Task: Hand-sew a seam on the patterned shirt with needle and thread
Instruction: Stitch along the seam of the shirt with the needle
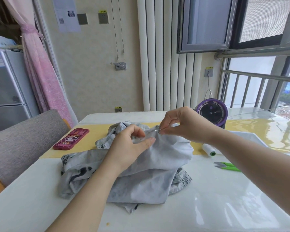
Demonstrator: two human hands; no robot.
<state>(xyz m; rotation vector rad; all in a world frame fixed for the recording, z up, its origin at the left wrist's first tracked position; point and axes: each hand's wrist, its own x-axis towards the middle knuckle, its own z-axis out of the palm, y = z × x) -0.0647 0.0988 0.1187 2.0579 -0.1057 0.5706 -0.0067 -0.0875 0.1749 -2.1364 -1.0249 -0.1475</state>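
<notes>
Pinching needle (158,130): right hand (182,126), fingertips together at raised fold of patterned shirt (151,166). Left hand (131,144) grips the fabric just left of it. Shirt bunched mid-table (224,206); thread spool (208,149) and green snips (227,166) to the right, phone case (71,139) far left.

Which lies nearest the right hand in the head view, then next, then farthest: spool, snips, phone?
1. Spool, just to the right of the right hand and a little nearer the person.
2. Snips, further right and nearer the person again.
3. Phone, far left, beyond the shirt.
</notes>
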